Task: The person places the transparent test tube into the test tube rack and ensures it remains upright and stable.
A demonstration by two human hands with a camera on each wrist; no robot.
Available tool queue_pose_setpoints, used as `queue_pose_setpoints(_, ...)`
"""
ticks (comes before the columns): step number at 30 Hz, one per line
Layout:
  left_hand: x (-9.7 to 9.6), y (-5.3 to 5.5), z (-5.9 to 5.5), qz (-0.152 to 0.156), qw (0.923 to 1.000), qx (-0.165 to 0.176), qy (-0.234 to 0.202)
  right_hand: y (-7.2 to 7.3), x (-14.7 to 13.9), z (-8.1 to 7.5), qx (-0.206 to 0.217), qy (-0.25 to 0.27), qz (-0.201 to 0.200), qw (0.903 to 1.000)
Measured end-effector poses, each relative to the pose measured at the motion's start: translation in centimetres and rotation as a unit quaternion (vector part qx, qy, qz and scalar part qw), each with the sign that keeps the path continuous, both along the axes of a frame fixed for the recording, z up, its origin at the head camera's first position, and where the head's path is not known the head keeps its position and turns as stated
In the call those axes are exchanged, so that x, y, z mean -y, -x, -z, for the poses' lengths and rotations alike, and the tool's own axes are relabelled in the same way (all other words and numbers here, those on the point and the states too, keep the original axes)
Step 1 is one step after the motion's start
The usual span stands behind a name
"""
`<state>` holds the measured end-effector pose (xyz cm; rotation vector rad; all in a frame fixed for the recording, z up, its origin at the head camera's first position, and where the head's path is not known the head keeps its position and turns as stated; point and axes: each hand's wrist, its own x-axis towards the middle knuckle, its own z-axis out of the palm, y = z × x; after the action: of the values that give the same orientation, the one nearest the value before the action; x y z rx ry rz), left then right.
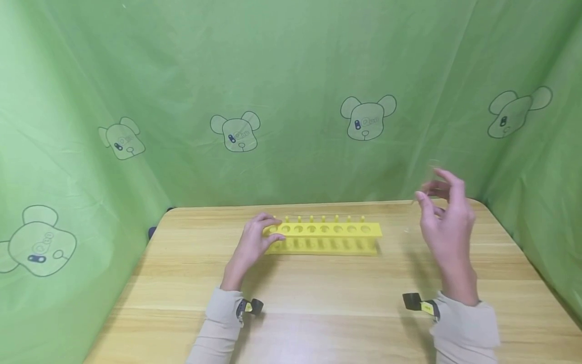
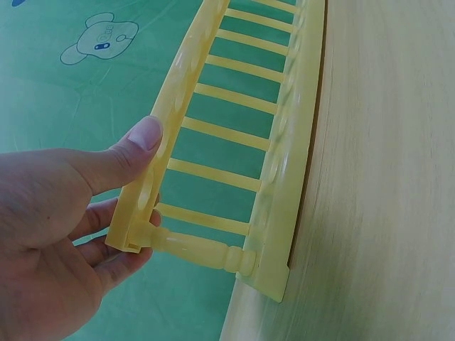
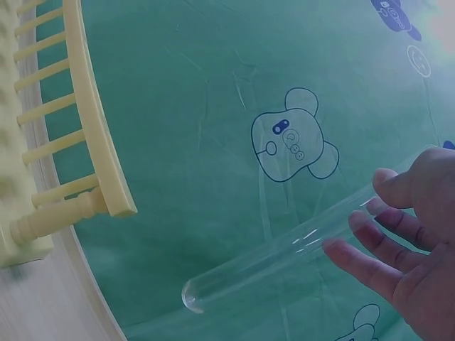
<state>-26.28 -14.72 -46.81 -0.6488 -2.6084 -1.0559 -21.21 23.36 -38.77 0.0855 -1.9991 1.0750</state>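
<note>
A yellow test tube rack (image 1: 325,230) with a row of round holes and upright pegs stands on the wooden table. My left hand (image 1: 251,238) grips its left end, thumb on the near side of the top bar and fingers behind, as the left wrist view shows. To the right of the rack, my raised right hand (image 1: 447,227) pinches a clear glass test tube (image 3: 245,273) between thumb and fingers. The tube is tilted, its rounded closed end pointing down toward the table. In the head view the glass is faint. No tubes are visible in the rack.
The wooden table (image 1: 291,298) extends toward me in front of the rack. Green curtains (image 1: 291,60) printed with bear heads hang behind the table and along both sides. A small black camera is strapped at each wrist.
</note>
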Motion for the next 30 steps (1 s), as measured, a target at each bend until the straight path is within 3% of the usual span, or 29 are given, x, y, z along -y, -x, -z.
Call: queue_pose_setpoints(30, 0.0, 0.1, 0.2, -0.003, 1.0000, -0.005, -0.001, 0.8, 1.5, 0.5, -0.041, -0.012, -0.023, 0.9988)
